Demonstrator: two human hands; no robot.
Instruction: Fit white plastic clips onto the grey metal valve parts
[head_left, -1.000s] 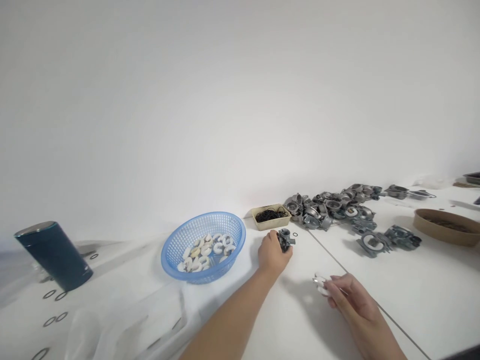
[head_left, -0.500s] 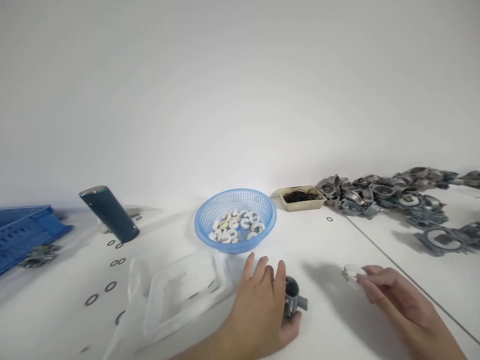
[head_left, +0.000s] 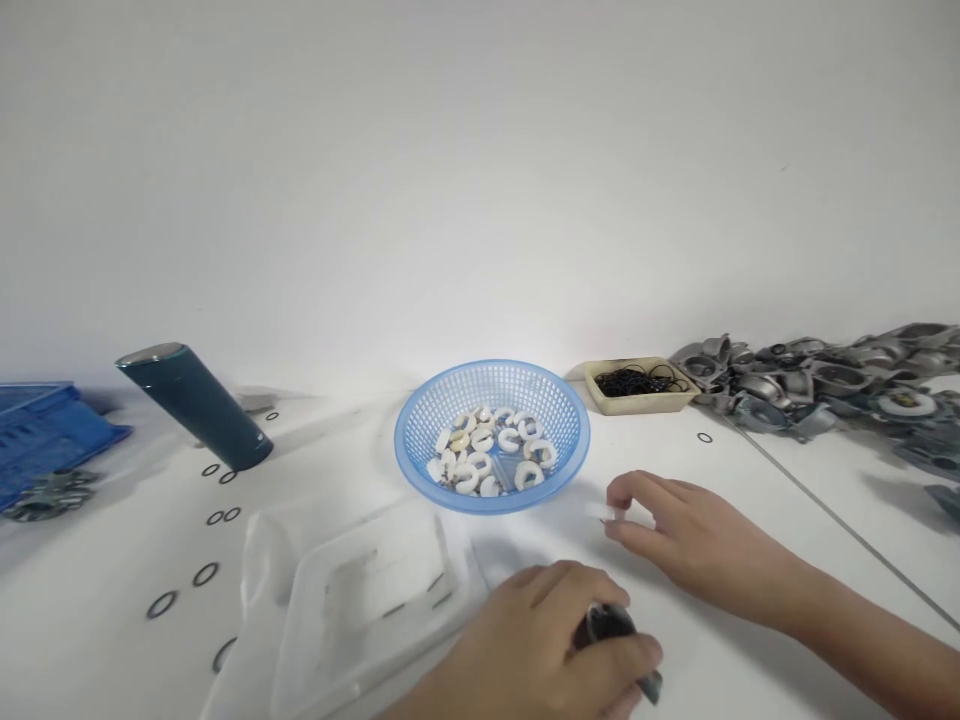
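My left hand [head_left: 547, 640] is wrapped around a small grey metal housing [head_left: 611, 622] with a round dark opening; much of it is covered by the fingers. My right hand [head_left: 675, 525] is just right of the blue basket, thumb and forefinger bent toward each other. A pale bit and a tiny dark tip show between those fingertips, too small to name. White C-shaped pieces [head_left: 480, 465] lie in the round blue plastic basket [head_left: 409, 465] beyond both hands.
A cream tray [head_left: 637, 403] holds black rings. Piled grey metal castings [head_left: 832, 380] lie at right. On the left are a clear plastic tray [head_left: 300, 640], scattered black rings [head_left: 205, 574], a leaning dark teal cylinder [head_left: 199, 405] and a blue crate [head_left: 52, 430].
My right hand has moved left toward the basket; the white piece it pinched no longer shows clearly. My left hand has turned the metal housing and tilted it. The view has shifted slightly.
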